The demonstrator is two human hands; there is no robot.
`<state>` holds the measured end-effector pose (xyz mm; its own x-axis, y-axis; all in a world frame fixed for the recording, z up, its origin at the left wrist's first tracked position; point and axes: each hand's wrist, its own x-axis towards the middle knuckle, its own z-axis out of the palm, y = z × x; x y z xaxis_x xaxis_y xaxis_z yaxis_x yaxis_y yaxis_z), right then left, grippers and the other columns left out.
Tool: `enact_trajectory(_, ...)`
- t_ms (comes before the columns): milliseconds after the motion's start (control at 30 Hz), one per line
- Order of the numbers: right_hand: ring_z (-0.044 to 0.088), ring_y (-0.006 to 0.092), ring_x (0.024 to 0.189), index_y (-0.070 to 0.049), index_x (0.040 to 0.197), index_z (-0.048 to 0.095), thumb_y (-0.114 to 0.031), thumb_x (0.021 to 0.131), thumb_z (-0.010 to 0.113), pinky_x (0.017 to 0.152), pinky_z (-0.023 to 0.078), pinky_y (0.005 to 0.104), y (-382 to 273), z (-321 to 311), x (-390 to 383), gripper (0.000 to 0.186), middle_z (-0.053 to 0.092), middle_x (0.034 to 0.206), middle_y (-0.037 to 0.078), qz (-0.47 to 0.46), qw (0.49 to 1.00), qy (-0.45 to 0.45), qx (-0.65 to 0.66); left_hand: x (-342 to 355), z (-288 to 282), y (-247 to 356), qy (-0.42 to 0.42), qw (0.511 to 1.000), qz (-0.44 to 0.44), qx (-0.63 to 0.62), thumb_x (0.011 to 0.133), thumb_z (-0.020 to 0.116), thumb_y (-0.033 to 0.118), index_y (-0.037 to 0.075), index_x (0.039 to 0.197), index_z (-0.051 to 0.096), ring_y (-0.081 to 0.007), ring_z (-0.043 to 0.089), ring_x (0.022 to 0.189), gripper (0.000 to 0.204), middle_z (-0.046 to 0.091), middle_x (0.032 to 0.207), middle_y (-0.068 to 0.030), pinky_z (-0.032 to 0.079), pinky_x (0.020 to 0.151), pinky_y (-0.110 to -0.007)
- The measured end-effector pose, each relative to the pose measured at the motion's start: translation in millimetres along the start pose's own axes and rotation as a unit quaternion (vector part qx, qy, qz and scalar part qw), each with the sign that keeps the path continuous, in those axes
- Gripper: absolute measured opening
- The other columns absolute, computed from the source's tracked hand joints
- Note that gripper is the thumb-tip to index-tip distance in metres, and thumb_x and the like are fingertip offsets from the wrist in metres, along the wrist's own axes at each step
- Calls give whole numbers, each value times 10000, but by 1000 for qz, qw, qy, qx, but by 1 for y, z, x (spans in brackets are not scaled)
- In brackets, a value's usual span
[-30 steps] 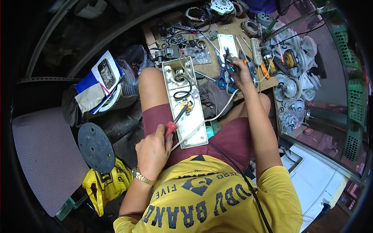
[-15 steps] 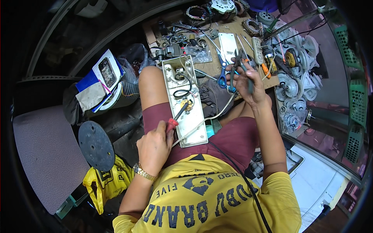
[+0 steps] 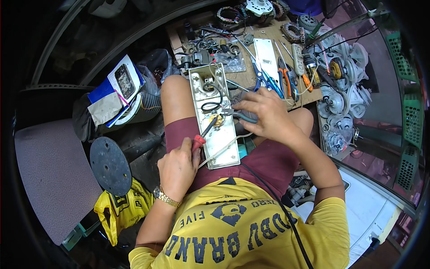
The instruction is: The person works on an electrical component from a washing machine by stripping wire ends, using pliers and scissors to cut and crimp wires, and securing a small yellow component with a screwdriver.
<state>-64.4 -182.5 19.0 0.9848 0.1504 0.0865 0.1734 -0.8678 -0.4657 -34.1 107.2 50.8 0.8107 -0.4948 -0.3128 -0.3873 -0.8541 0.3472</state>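
Observation:
A long whitish metal housing [image 3: 226,145] lies open across my lap, with wires, a black loop of cable [image 3: 209,106] and a small yellow part [image 3: 217,120] inside. My left hand [image 3: 178,167] grips a red-handled tool with a dark shaft [image 3: 197,142]; its tip rests at the yellow part. From the right, my right hand [image 3: 264,114] holds grey-handled pliers [image 3: 247,118], their jaws over the housing beside the wires. Whether the jaws grip a wire cannot be made out. A pale cord [image 3: 224,152] crosses the housing's near end.
On the workbench [image 3: 244,83] ahead lie blue scissors [image 3: 261,80], orange-handled pliers [image 3: 282,74], a white panel [image 3: 265,54] and a power strip [image 3: 297,58]. Clear-wrapped plastic parts [image 3: 342,96] pile up at right. A round black stool [image 3: 110,166] and yellow bag [image 3: 123,210] are at left.
My right hand has come down and left from above the bench, bringing the pliers to the housing. The left hand and the red-handled tool have stayed in place.

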Motion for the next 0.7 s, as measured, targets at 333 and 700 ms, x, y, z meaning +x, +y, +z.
enact_trajectory(333,633,275,1066,-188,1063,830,-212,762,819,843,495,417,-3,20,7,302,732,1118,40,-87,988,-6,-125,1,0,1,7,1000,10,-9,989,691,253,62,1021,615,-443,709,740,208,736,827,-198,532,615,-537)
enact_trajectory(700,621,254,1053,-196,1074,827,-225,768,818,830,493,394,-5,24,23,308,718,1115,28,-132,975,-35,-173,0,0,1,7,1000,7,-3,991,688,259,65,1016,615,-437,711,736,210,737,827,-195,539,617,-533)
